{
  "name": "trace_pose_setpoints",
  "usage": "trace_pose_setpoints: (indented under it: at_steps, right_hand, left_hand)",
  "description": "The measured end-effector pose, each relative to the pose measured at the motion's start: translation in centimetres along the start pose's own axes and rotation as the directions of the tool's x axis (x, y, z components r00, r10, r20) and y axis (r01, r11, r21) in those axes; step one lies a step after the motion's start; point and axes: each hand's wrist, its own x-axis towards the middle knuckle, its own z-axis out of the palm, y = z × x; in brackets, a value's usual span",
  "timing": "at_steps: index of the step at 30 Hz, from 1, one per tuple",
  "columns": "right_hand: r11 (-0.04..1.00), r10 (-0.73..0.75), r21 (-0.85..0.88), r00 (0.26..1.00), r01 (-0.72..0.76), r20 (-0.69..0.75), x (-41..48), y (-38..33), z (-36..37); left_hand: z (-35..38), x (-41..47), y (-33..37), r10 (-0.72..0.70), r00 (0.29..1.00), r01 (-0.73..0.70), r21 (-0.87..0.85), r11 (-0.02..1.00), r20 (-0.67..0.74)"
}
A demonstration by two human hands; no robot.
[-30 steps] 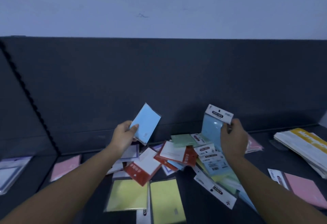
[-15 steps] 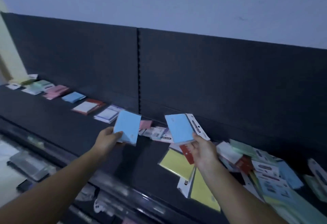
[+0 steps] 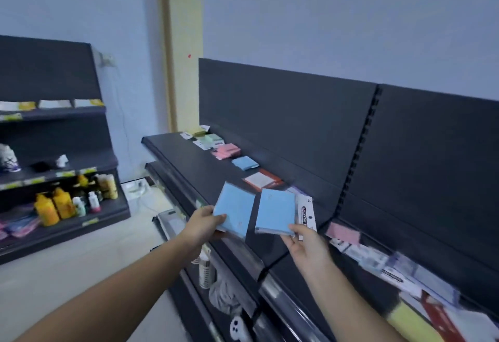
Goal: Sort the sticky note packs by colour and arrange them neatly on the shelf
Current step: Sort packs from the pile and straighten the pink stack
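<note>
Dark shelf [image 3: 189, 163] runs back toward the corner, its sorted blue pile [image 3: 245, 163] lying ahead of both hands, nearer the left hand [image 3: 201, 226], which grips 1 blue pack [image 3: 235, 213] while the right hand [image 3: 305, 244] pinches a second blue pack [image 3: 275, 212] by its lower corner.

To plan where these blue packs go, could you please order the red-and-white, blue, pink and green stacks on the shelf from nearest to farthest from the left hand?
From the left hand, holding a blue pack:
1. Red-and-white stack, just ahead.
2. Blue stack, behind it.
3. Pink stack, further back.
4. Green stack, farthest back.
</note>
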Motion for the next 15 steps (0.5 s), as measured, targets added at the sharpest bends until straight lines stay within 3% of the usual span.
trace_pose_setpoints:
  at_steps: [7, 15]
  right_hand:
    - [0.997, -0.052, 0.049, 0.997, 0.055, -0.06, 4.9, 6.4, 9.5]
    - [0.995, -0.1, -0.006, 0.977, 0.101, -0.186, 11.3, 10.7, 16.0]
  left_hand:
    - [-7.7, 6.6, 2.9, -0.108, 0.994, 0.11, -0.18, 0.978, 0.018]
    - [-13.5, 14.8, 4.2, -0.186, 0.97, 0.207, -0.136, 0.969, 0.154]
